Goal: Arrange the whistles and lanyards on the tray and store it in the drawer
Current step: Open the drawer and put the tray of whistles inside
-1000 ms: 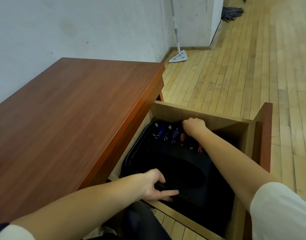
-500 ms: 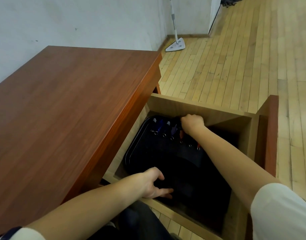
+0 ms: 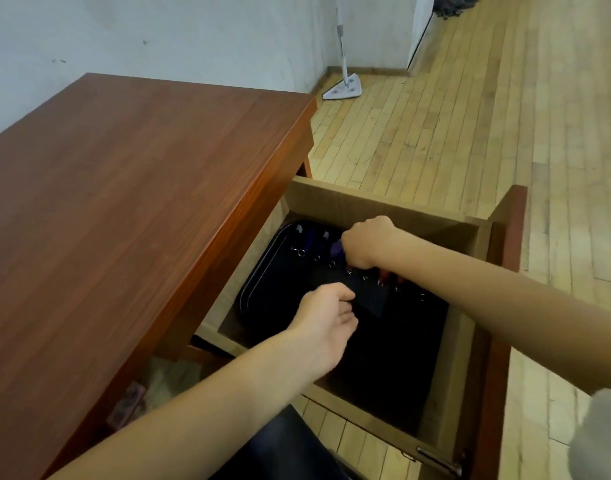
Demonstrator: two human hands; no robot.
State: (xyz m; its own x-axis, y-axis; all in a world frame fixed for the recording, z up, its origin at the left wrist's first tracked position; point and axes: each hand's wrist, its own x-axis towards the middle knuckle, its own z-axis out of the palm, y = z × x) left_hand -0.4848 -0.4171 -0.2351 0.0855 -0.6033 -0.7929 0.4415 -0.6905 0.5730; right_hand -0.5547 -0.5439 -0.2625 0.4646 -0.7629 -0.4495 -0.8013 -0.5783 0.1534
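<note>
Tray (image 3: 259, 271) lies inside open drawer (image 3: 383, 206), whistles (image 3: 305, 242) along its far edge; right hand (image 3: 368, 242) fingers closed on a purple whistle (image 3: 338, 249), left hand (image 3: 323, 323) fingers curled, contents indeterminable.

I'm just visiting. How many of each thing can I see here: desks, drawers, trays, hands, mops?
Desk: 1
Drawer: 1
Tray: 1
Hands: 2 (left hand, right hand)
Mops: 2 (flat mop, string mop)
Total: 7
The whistles on the tray are too dark to count.
</note>
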